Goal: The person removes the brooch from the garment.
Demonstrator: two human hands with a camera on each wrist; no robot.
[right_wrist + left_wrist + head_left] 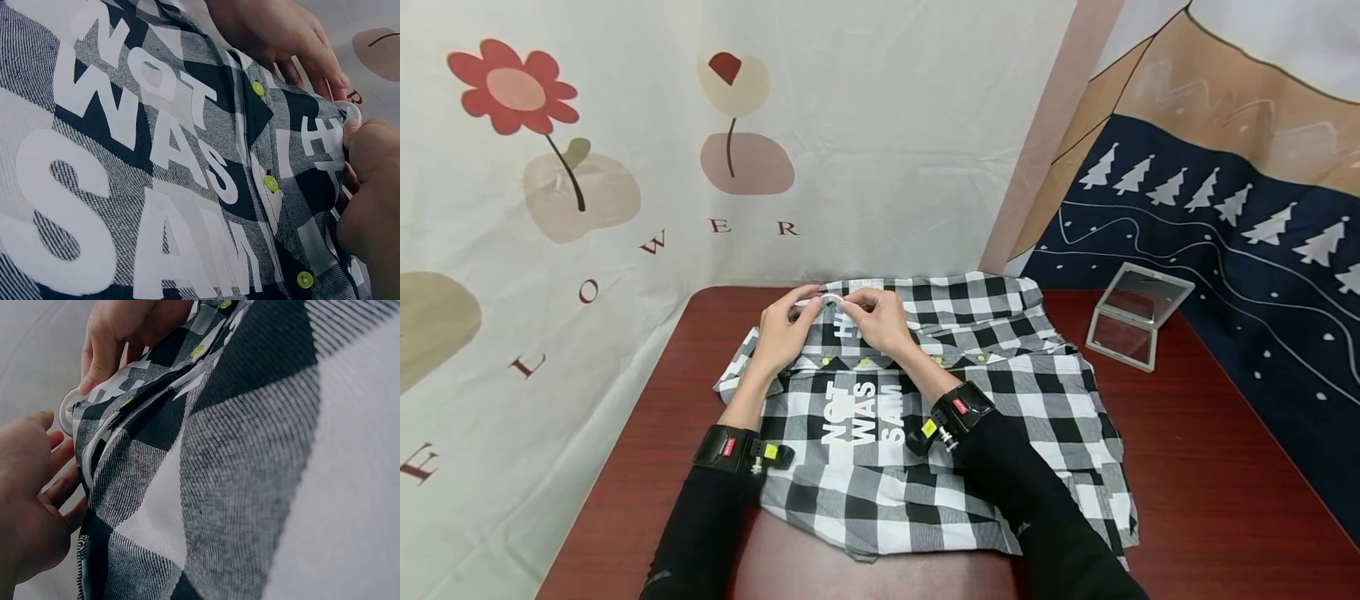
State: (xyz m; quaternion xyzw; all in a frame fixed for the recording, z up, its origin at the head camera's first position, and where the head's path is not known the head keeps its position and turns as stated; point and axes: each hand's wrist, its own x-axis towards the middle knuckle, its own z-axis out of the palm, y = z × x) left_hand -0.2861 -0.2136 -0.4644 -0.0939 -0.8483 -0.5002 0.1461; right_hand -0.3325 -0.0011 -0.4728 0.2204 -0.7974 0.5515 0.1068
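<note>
My shirt [925,417] lies spread flat across the middle of the dark red desk [1210,467], its top end toward the far edge and its lower end near the edge closest to me; it is a black-and-white check with big white letters printed down it, reading NOT WAS SAM, and a row of small yellow-green buttons [270,183] runs across it below a flap with pointed tips; my left hand [784,333] and my right hand [880,321] meet at the shirt's far end, close to the desk's far edge, and together pinch a small pale ring [831,299] sitting at the fabric's edge; the fingers [369,150] of my right hand are curled round it and the cloth, my left ones [103,356] pressed to it; a clear folding frame [1135,317] sits open near the far right corner, well apart from the shirt.
</note>
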